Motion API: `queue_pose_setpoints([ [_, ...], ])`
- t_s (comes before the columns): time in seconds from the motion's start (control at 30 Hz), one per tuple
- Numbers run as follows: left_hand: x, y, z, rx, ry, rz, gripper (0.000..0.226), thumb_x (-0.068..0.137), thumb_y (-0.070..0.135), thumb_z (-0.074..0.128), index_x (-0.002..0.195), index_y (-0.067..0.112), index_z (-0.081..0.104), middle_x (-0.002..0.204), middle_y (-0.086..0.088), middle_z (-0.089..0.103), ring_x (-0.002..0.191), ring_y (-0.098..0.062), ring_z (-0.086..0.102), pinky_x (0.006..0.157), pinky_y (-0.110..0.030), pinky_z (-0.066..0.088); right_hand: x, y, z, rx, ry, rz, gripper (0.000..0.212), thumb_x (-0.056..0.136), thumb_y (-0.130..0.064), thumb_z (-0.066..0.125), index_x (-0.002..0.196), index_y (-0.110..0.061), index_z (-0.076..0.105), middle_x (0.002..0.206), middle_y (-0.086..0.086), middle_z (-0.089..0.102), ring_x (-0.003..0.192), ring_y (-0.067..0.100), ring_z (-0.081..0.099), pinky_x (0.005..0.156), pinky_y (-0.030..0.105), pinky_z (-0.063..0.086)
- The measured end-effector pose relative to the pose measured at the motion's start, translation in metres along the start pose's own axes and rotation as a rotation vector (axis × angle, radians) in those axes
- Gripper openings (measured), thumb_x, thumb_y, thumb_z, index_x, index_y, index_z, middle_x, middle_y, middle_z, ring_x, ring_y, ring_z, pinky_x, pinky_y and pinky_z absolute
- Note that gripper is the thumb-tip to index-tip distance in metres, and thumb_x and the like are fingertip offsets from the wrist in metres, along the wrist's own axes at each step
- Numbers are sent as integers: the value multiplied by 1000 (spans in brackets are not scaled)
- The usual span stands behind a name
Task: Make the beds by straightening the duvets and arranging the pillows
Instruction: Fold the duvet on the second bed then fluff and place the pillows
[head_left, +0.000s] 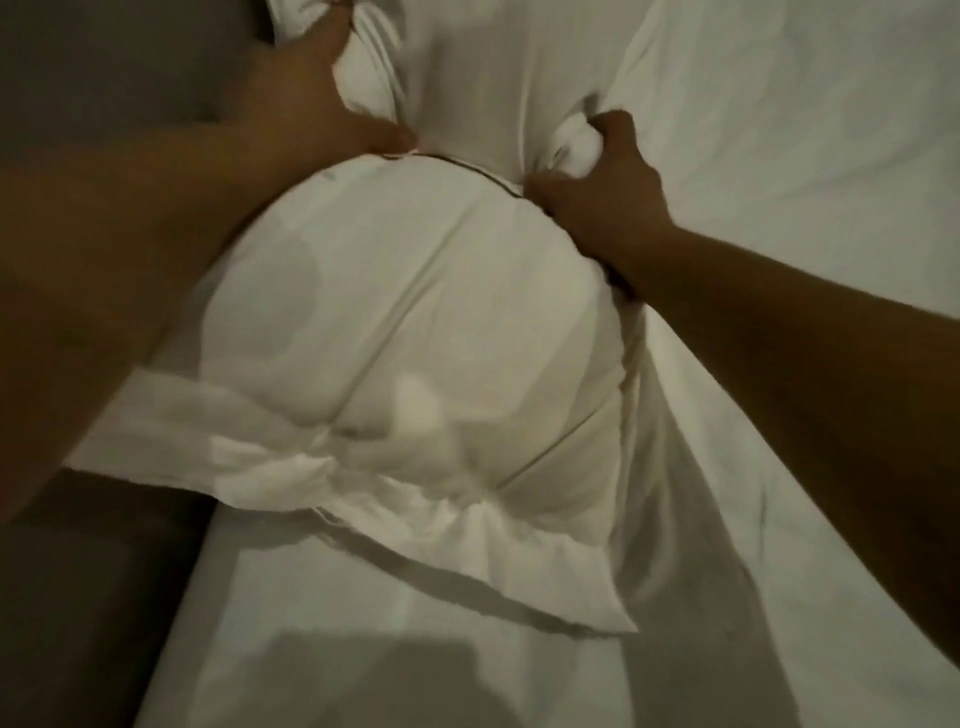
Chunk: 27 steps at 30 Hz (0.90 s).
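from the head camera, you are looking down at a plump white pillow (395, 332) that is lying on the white sheet (779, 130) near the left edge of the bed. its loose pillowcase flap (363, 499) is trailing off the pillow's near end, toward you, crumpled and blurred. your left hand (311, 98) is reaching over the pillow's far left corner, fingers and thumb curling round a bunched fold of white fabric (363, 88) just beyond the pillow. your right hand (602, 182) is at the pillow's far right edge, fingers curling tightly into another gathered knot of the same white fabric, touching the pillow's dark-piped seam (483, 176). whether that fabric is the pillowcase or a duvet, you cannot tell from this view. left of the pillow, a dark surface (78, 597) is showing beside the bed.
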<state>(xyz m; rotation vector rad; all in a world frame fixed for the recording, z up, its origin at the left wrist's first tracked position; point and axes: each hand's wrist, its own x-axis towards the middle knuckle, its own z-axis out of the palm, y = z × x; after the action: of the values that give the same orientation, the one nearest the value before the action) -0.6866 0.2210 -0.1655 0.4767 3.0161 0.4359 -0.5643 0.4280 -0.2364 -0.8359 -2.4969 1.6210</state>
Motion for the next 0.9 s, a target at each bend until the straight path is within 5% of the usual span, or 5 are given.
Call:
queue_pose_setpoints([
  [0.2, -44, 24, -39, 38, -19, -27, 56, 86, 43, 52, 139, 26, 56, 137, -19, 59, 126, -41, 54, 107, -41, 43, -32, -27, -26, 34, -15, -12, 49, 77, -42, 73, 121, -23, 60, 105, -6, 62, 98, 14, 58, 78, 24, 42],
  [0.43, -287, 71, -77, -424, -220, -326, 45, 87, 43, 58, 125, 22, 70, 115, -5, 74, 106, -20, 69, 82, -21, 48, -241, -32, -140, -36, -178, 176, 57, 78, -37, 79, 132, -35, 60, 123, -8, 68, 111, 3, 60, 91, 17, 45],
  [0.53, -396, 120, -98, -605, -186, -550, 31, 93, 39, 66, 121, 27, 72, 114, -1, 74, 105, -13, 65, 76, -14, 40, -333, -49, -196, -9, -72, 235, 46, 76, -30, 81, 117, -46, 68, 105, -28, 69, 104, -6, 60, 78, 4, 42],
  [0.67, -469, 172, -148, -864, -96, -740, 19, 93, 39, 66, 109, 37, 75, 107, 7, 73, 102, -14, 63, 88, -25, 45, -406, -97, -250, 26, 61, 198, 45, 75, -26, 81, 106, -56, 67, 88, -38, 63, 95, -2, 60, 82, 17, 43],
  [0.9, -512, 226, -255, -929, 37, -474, 26, 93, 37, 65, 112, 23, 76, 87, 20, 68, 89, -8, 64, 77, -26, 45, -514, -179, -328, 7, 337, -45, 44, 79, -25, 78, 119, -42, 69, 105, -28, 69, 97, -17, 58, 83, 0, 40],
])
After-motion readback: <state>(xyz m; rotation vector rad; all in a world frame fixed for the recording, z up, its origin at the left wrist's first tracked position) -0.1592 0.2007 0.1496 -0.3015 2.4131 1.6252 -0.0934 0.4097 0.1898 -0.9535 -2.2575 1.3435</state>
